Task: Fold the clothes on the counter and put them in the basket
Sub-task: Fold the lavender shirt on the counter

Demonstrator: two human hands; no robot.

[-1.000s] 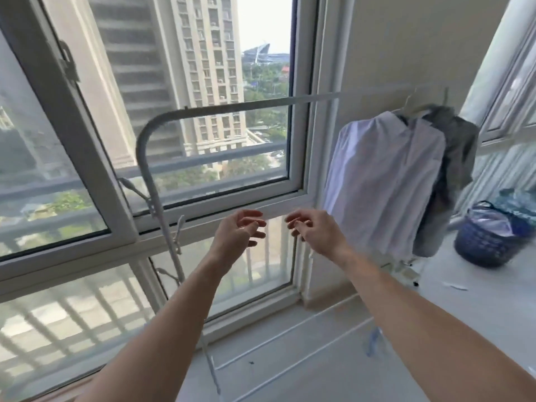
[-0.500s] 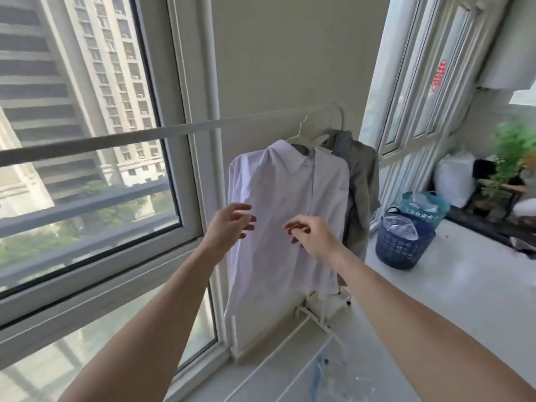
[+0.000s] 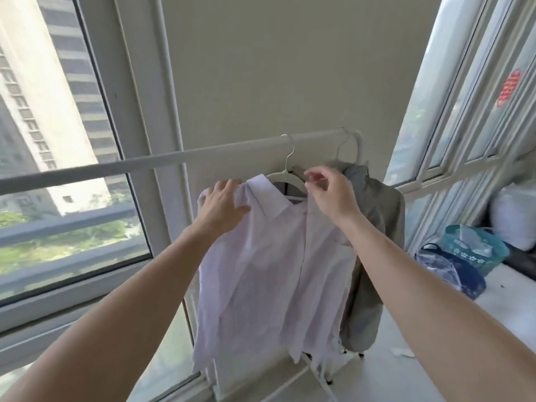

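Left grip (image 3: 222, 206): fingers straight and spread, palm flat on the left shoulder of the white shirt (image 3: 269, 271), thumb on the cloth just below the collar; nothing is clasped.

Right grip (image 3: 330, 195): fingers curled, tips drawn close together at the right side of the collar, touching or just beside the white hanger (image 3: 278, 176). Whether they pinch cloth, hanger or nothing cannot be told.

White shirt: on its hanger, front facing the person, buttoned placket down the middle, hem ragged-looking and loose near the rack's lower bars (image 3: 290, 381). It is not on a counter.

Hanger: metal hook over the white rail (image 3: 145, 165), which runs from the left edge across to the right end of the rack.

Grey garment (image 3: 377, 242): on a second hanger (image 3: 345, 147) at the rail's far right end, just behind the shirt and touching its right side, so it crowds the right grip.

Dark blue basket (image 3: 467, 282): on the pale floor (image 3: 406, 372), right of the rack, well apart from the shirt, with crumpled clear plastic inside.

Teal basket (image 3: 490, 253): just behind the blue one, touching it, also with plastic.

White bag (image 3: 514, 219): behind the teal basket, at the right edge.

Large window (image 3: 72, 169): left, behind the rail, with tower blocks and trees outside.

Red ornament (image 3: 508, 87): on the right-hand glazing.
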